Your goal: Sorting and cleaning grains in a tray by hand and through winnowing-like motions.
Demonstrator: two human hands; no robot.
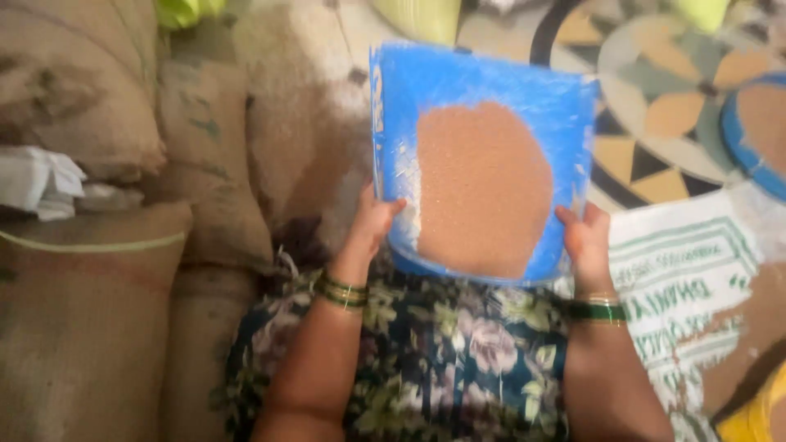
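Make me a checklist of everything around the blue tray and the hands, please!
Surface: patterned tiled floor, partly covered by a printed white sack.
Job's things: blue tray holding a spread of reddish-brown grain.
Clutter: burlap sacks stacked at left; crumpled white cloth on them; second blue tray of grain at right; yellow container in the corner.
Grippers: left hand and right hand each grip a side of the tray.
Cables: nothing seen.
Surroundings: floral dress below the tray.
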